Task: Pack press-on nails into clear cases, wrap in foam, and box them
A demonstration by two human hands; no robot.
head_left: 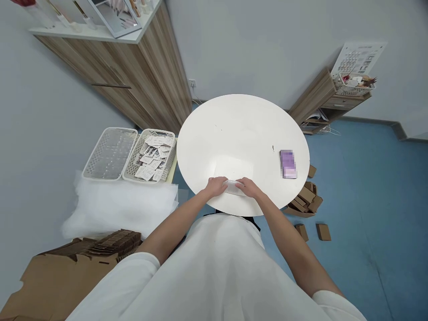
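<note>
Near the front edge of the white round table (pixel 240 129), my left hand (pixel 216 186) and my right hand (pixel 248 186) grip opposite ends of a small, translucent white wrapped bundle (pixel 233 187). The fingers of both hands are closed on it, and what lies inside the wrapping cannot be made out. A thin, pale sheet (pixel 234 167) lies flat on the tabletop just beyond the bundle. To the right of my right hand, apart from it, rests a purple phone-sized item (pixel 288 164), its surface pixelated.
On the left stand a basket of clear plastic cases (pixel 112 151) and a basket of printed cards (pixel 152 156), with white foam sheets (pixel 123 207) and flattened cardboard boxes (pixel 73 276) nearer. Small brown boxes (pixel 306 198) lie on the floor at right. Wooden cabinets (pixel 133 84) stand behind.
</note>
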